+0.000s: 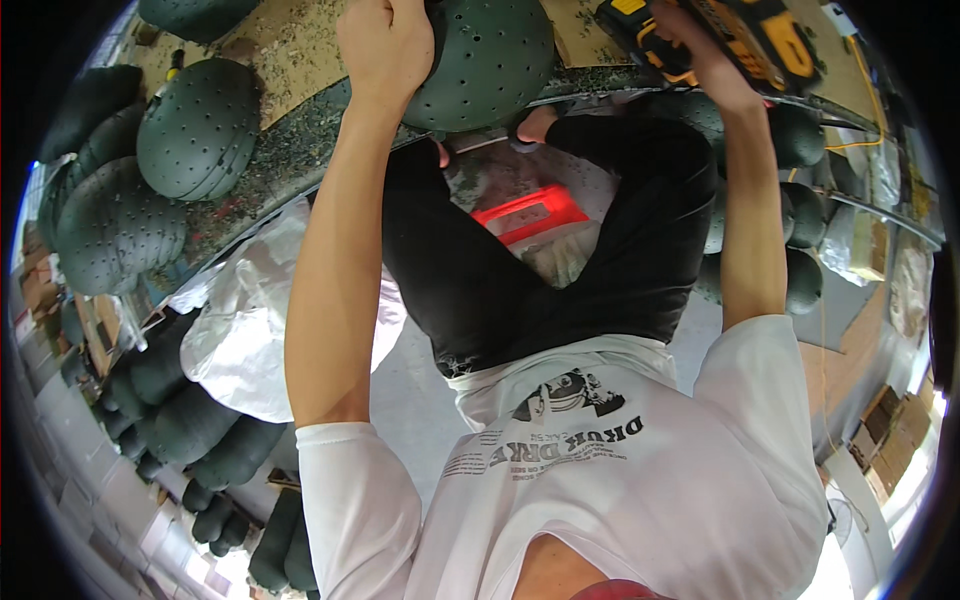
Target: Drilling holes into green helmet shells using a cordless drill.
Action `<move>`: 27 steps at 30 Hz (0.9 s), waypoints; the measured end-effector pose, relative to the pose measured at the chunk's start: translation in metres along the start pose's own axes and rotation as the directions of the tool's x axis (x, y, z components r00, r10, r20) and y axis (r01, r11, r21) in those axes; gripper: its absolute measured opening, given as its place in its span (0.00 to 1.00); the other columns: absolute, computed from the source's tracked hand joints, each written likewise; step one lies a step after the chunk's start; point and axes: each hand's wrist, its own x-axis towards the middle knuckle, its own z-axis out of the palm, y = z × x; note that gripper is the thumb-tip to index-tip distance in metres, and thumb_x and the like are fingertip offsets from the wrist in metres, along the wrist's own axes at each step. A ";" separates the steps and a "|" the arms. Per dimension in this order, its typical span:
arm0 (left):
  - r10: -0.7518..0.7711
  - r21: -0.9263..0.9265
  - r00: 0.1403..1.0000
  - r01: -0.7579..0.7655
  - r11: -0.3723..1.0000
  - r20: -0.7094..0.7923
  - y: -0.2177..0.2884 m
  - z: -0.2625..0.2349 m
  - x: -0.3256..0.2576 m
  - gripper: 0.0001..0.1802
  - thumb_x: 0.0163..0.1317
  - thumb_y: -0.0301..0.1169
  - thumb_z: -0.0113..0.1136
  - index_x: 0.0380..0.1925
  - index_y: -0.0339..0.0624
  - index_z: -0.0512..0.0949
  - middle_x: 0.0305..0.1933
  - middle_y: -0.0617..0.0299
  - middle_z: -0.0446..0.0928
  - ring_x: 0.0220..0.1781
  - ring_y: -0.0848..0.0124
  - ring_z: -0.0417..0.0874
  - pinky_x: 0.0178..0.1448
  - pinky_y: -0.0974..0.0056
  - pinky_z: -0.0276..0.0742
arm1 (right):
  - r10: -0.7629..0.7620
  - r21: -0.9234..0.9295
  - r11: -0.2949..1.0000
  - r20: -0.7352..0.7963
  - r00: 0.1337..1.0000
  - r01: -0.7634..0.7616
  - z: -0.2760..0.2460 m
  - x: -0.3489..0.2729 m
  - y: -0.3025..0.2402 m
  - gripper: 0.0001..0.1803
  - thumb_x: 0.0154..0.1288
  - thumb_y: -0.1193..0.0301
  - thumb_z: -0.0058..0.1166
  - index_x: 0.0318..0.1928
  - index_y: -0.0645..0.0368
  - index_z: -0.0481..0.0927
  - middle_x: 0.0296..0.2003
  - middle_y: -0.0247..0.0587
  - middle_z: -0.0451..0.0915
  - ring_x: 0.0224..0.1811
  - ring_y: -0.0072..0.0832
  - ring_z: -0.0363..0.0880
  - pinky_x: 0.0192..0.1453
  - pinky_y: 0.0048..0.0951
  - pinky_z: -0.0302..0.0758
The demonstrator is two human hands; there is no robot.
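At the top of the view, my left hand (385, 45) is closed at the left edge of a dark green, dome-shaped shell (485, 70) dotted with small holes. Part of that hand is cut off by the upper edge. Over to the right, the fingers of my right hand (692, 45) are wrapped on a yellow and black cordless power tool (755, 45). The tool's working end cannot be made out. A gap separates the tool from the shell.
Stacked perforated shells (200, 130) stand on the bench (300, 125), which is littered with dark shavings. A white sack (250, 330) hangs below it. More dark shells (190, 420) are piled at left. A red handled object (535, 213) lies between my legs. A yellow cord (868, 90) runs at right.
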 end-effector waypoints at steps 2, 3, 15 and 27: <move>0.006 0.009 1.000 -0.006 1.000 0.016 0.004 -0.001 0.000 0.25 0.78 0.36 0.40 0.35 0.26 0.80 0.43 0.44 0.85 0.45 0.55 0.86 0.55 0.57 0.77 | -0.144 -0.003 0.990 -0.058 0.988 0.144 0.014 -0.005 0.013 0.04 0.70 0.77 0.57 0.41 0.65 0.80 0.31 0.36 0.79 0.30 0.24 0.74 0.34 0.31 0.75; -0.068 -0.001 0.997 0.068 0.998 0.045 0.007 -0.002 0.000 0.20 0.76 0.35 0.46 0.36 0.29 0.80 0.45 0.44 0.84 0.49 0.53 0.84 0.57 0.55 0.76 | -0.025 0.026 0.999 -0.071 0.997 0.027 0.018 -0.006 0.017 0.04 0.69 0.77 0.57 0.41 0.65 0.80 0.30 0.36 0.78 0.29 0.24 0.74 0.33 0.31 0.75; 0.188 0.483 0.970 -0.241 0.842 0.157 0.022 -0.010 -0.059 0.17 0.68 0.32 0.60 0.56 0.47 0.83 0.72 0.43 0.67 0.71 0.47 0.69 0.73 0.52 0.64 | 0.254 0.216 0.947 -0.056 0.966 -0.236 0.010 -0.004 0.026 0.08 0.71 0.70 0.57 0.36 0.61 0.79 0.26 0.31 0.75 0.25 0.21 0.69 0.31 0.28 0.71; 0.155 0.494 0.984 -0.180 0.851 0.092 0.037 -0.013 -0.061 0.09 0.59 0.31 0.72 0.40 0.49 0.89 0.63 0.51 0.77 0.60 0.54 0.79 0.64 0.56 0.73 | 0.347 0.209 0.921 -0.056 0.936 -0.328 0.009 -0.005 0.032 0.12 0.72 0.67 0.55 0.31 0.60 0.76 0.25 0.30 0.74 0.27 0.21 0.71 0.33 0.31 0.72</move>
